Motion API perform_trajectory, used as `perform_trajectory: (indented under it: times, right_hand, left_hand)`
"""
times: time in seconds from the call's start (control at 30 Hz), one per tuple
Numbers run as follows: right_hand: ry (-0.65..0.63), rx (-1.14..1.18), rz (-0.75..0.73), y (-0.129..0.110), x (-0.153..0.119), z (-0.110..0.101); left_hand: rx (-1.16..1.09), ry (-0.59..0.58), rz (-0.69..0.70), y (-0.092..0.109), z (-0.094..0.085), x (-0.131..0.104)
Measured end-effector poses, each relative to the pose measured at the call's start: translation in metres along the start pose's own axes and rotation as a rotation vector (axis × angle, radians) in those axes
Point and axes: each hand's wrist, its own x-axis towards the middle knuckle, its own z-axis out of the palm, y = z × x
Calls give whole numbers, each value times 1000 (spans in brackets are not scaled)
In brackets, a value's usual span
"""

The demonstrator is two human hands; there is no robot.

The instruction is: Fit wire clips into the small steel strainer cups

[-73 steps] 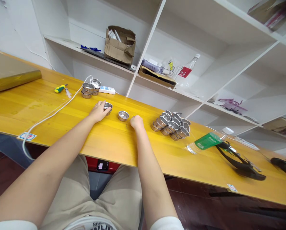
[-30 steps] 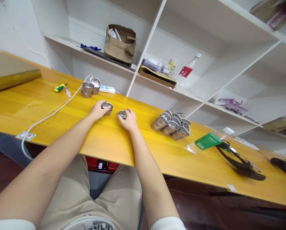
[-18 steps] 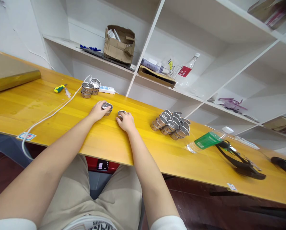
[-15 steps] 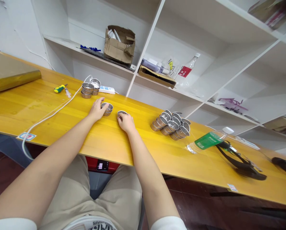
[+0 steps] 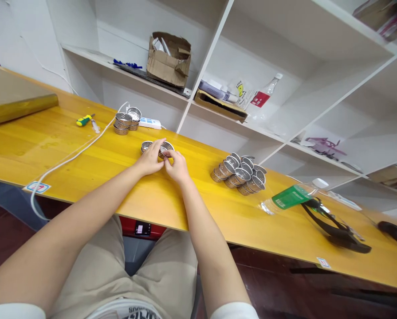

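The person's two hands meet over the table, around one perforated metal cup. The right hand has its thumb and fingers closed at the near side of this cup, and it seems to grip it there. The left hand has its fingers extended along the left side of the cup; whether it truly grips or only steadies, one cannot tell. Another metal cup is just beyond the left hand, partly hidden by it. Further to the left are the small stacks, and on the right stands the larger group of stacked cups, well apart from the hands. For good handling, the pressure should be light and equal from both sides, because a thin round wall could probably slip or turn. It would be also wise to hold the rim steady and to mind the neighbouring cup, which the left fingers could easily push
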Motion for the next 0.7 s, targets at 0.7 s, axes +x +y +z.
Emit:
perform_trajectory:
  times: [0.7]
  right_hand:
    - [171, 757, 836, -14, 12, -12]
  left_hand:
    - [-21, -101, 208, 4, 19, -3]
